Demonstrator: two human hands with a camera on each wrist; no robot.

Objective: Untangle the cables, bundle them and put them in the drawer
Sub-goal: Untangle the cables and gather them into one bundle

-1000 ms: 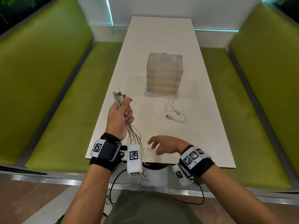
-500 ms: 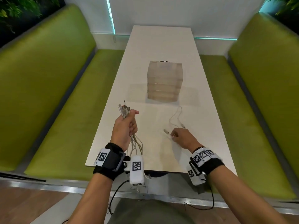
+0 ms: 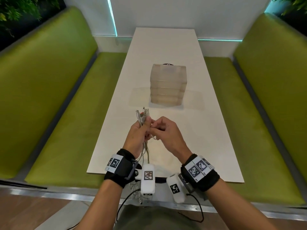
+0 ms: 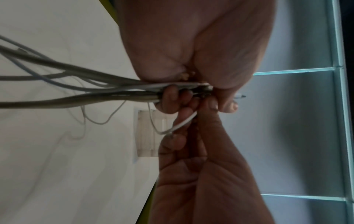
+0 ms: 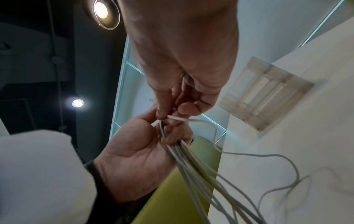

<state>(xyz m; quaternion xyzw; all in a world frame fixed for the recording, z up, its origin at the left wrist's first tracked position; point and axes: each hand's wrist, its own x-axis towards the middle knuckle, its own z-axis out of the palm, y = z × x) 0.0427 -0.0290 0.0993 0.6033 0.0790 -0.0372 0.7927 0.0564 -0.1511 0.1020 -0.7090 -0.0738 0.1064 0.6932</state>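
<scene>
My left hand (image 3: 138, 133) grips a bundle of several grey-white cables (image 3: 142, 118) above the table's near half; their plugs stick up above the fist and their tails hang past the table's edge. The bundle (image 4: 95, 89) runs out of the fist in the left wrist view. My right hand (image 3: 163, 130) touches the left one and pinches the end of a thin white cable (image 5: 177, 118) against the bundle (image 5: 191, 160). That thin cable (image 4: 180, 125) loops below the fingers. A translucent drawer unit (image 3: 168, 86) stands shut at mid-table, beyond both hands.
The long white table (image 3: 166, 47) runs away from me between two green benches (image 3: 49, 105), (image 3: 265, 105). A small black object (image 3: 168, 64) peeks over the drawer unit's back. Black wrist-camera leads hang below my wrists.
My right hand picked the loose white cable off the table and carried it left to the bundle. My left hand, still gripping the bundle, moved right toward the table's middle.
</scene>
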